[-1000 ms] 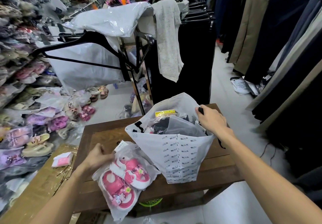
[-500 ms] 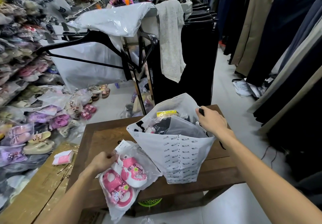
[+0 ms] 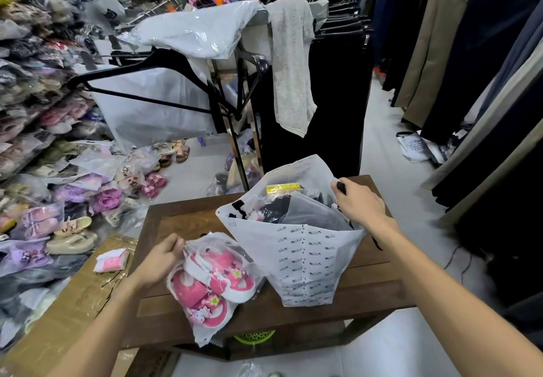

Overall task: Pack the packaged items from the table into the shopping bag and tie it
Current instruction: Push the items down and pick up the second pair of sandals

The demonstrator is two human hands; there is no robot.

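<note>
A white printed shopping bag (image 3: 305, 262) stands open on the brown wooden table (image 3: 182, 221), with several packaged items inside, one with a yellow label. My right hand (image 3: 357, 205) grips the bag's right rim and its black handle, holding the mouth open. My left hand (image 3: 160, 259) pinches the top edge of a clear plastic pack of pink children's sandals (image 3: 213, 284), which lies tilted at the table's front, just left of the bag and touching it.
A clothes rack (image 3: 235, 106) with black hangers, plastic-wrapped garments and a grey cloth stands behind the table. Bagged sandals cover shelves and floor at left. A cardboard box (image 3: 73, 297) with a small pink packet sits left of the table. Hanging trousers line the right side.
My left hand has taken a firmer pinch on the sandal pack's top edge and the pack has tilted a little toward the bag. My right hand and the bag stay put.
</note>
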